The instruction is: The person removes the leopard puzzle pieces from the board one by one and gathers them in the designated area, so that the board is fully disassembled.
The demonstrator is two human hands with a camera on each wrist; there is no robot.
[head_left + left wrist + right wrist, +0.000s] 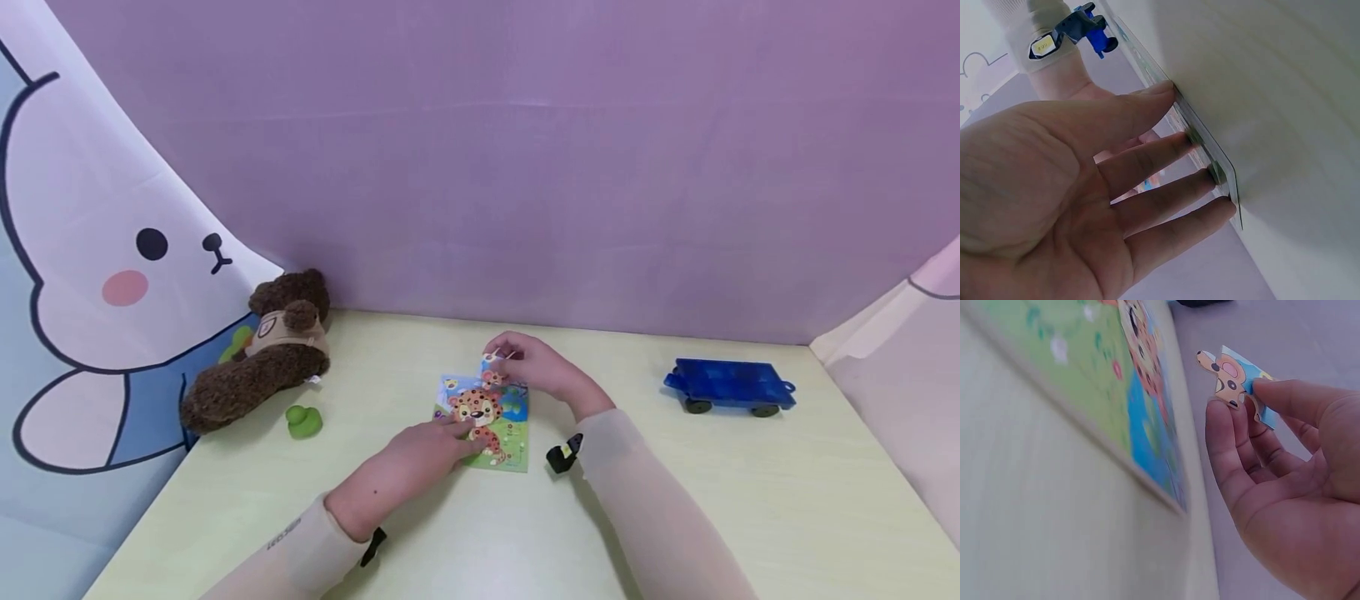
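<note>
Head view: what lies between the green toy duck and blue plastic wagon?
In the head view, a colourful leopard puzzle, the left hand on it, the right hand pinching a piece, and the pale right sleeve.

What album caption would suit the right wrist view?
The right hand pinches an orange and blue jigsaw piece near a flat green and blue spotted animal puzzle.

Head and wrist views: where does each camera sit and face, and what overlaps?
Head: on the head, facing forward and down at the flat green-and-blue leopard puzzle; left hand, right hand and both forearms show.
Left wrist: on that wrist, facing the puzzle's edge; left fingers loom close, right forearm beyond.
Right wrist: on that wrist, facing right fingers that pinch a small blue-and-tan jigsaw piece; puzzle alongside.
Head and right wrist share right hand, puzzle, piece.
</note>
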